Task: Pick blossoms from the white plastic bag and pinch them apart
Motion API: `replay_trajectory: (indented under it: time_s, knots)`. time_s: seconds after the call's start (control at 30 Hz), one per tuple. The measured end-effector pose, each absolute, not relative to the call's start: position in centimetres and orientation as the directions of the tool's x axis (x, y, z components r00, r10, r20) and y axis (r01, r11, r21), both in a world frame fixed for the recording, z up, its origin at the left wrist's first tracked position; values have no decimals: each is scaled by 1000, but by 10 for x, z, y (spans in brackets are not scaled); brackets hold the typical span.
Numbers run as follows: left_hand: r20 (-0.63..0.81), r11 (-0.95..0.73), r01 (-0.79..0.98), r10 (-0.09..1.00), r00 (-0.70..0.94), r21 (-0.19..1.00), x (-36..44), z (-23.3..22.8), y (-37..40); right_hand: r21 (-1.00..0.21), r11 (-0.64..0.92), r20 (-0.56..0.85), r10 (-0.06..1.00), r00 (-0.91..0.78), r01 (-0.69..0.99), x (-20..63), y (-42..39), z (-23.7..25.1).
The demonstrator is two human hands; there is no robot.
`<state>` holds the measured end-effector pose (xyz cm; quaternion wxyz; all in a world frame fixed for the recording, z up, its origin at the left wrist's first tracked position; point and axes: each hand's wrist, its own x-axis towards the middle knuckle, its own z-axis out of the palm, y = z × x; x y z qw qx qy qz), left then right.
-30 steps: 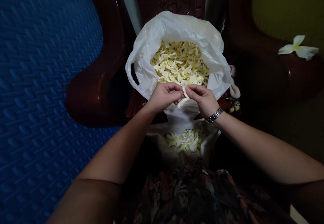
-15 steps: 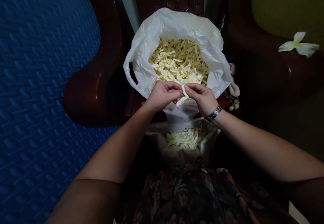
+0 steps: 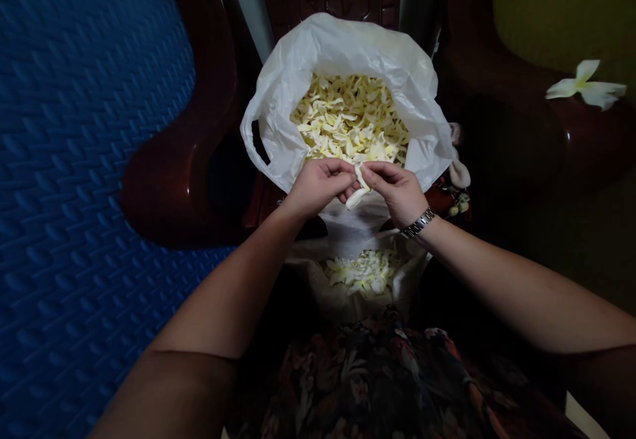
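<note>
While both hands (image 3: 358,187) pinch one petal (image 3: 358,195), the white bag (image 3: 342,48) sits on a dark-red chair (image 3: 173,181) beside blue matting (image 3: 74,161).

The scene is dim overall, lit from above and ahead in a narrow pool; the brightest patch falls on the white plastic bag (image 3: 342,55) and the pale petals (image 3: 350,118) inside it, which sit near overexposure without losing their outlines; the smaller heap of petals (image 3: 362,272) lower down glows more weakly; the forearms catch soft warm light on their upper sides and fade to deep shadow below; the dark red chair (image 3: 173,181) shows faint glossy highlights along its curved arm; the blue mat (image 3: 74,161) stays evenly lit but muted; wide-angle bending stretches the edges; the lower corners fall into near black; the centre is sharp, the patterned cloth (image 3: 377,379) murky.
</note>
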<state>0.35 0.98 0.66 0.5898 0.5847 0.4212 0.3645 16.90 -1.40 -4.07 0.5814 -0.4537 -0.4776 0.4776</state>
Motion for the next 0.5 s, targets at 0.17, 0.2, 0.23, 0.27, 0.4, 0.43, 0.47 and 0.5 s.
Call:
replay_trajectory:
  time_s: [0.17, 0.2, 0.23, 0.27, 0.4, 0.43, 0.47, 0.5]
  knots:
    - [-67, 45, 66, 923, 379, 997, 3, 5, 10, -982, 160, 152, 984, 90, -95, 169, -16, -39]
    - [-64, 41, 69, 923, 378, 997, 3, 5, 10, -983, 161, 152, 984, 91, -93, 169, -16, -39]
    - [-60, 36, 71, 924, 378, 997, 2, 5, 11, -983, 160, 152, 984, 92, -93, 169, -15, -40]
    - [-56, 31, 73, 924, 377, 997, 2, 4, 11, -983, 157, 149, 985, 91, -96, 169, -15, -40]
    - [-50, 23, 76, 923, 381, 997, 1, 4, 11, -985, 127, 119, 990, 73, -118, 168, -14, -42]
    - [-51, 23, 76, 923, 381, 997, 1, 4, 12, -985, 120, 112, 992, 65, -123, 168, -14, -42]
    - [-50, 23, 77, 924, 380, 997, 1, 3, 12, -985, 116, 109, 992, 58, -127, 168, -14, -43]
    - [-49, 22, 76, 924, 379, 997, 2, 3, 12, -985, 115, 109, 993, 52, -131, 168, -14, -43]
